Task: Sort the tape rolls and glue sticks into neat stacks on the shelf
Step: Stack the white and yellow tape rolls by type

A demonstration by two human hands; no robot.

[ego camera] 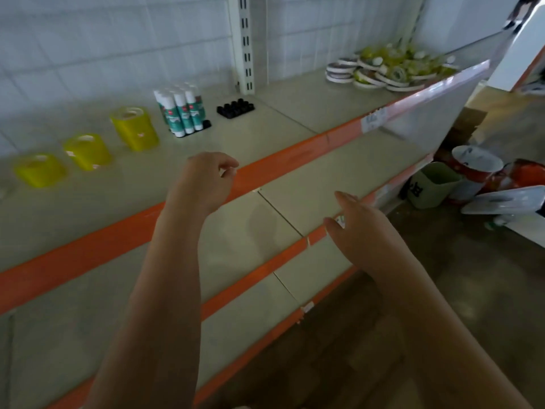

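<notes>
Three stacks of yellow tape rolls stand in a row on the shelf (pixel 265 134): a tall one (pixel 135 128), a middle one (pixel 88 152) and a low one (pixel 39 170) at the left. Upright glue sticks (pixel 182 110) stand in a black tray right of them. A loose heap of tape rolls (pixel 389 69) lies at the shelf's far right. My left hand (pixel 203 181) hovers over the shelf's front edge, fingers loosely curled, holding nothing. My right hand (pixel 359 231) is lower, over the second shelf's edge, fingers extended and empty.
An empty black holder tray (pixel 235 107) sits right of the glue sticks. A white slotted upright (pixel 244 42) divides the back wall. Orange strips edge two lower shelves (pixel 265 237). On the floor at the right are a green bin (pixel 433 184), red-and-white containers (pixel 474 169) and a white tray (pixel 504 199).
</notes>
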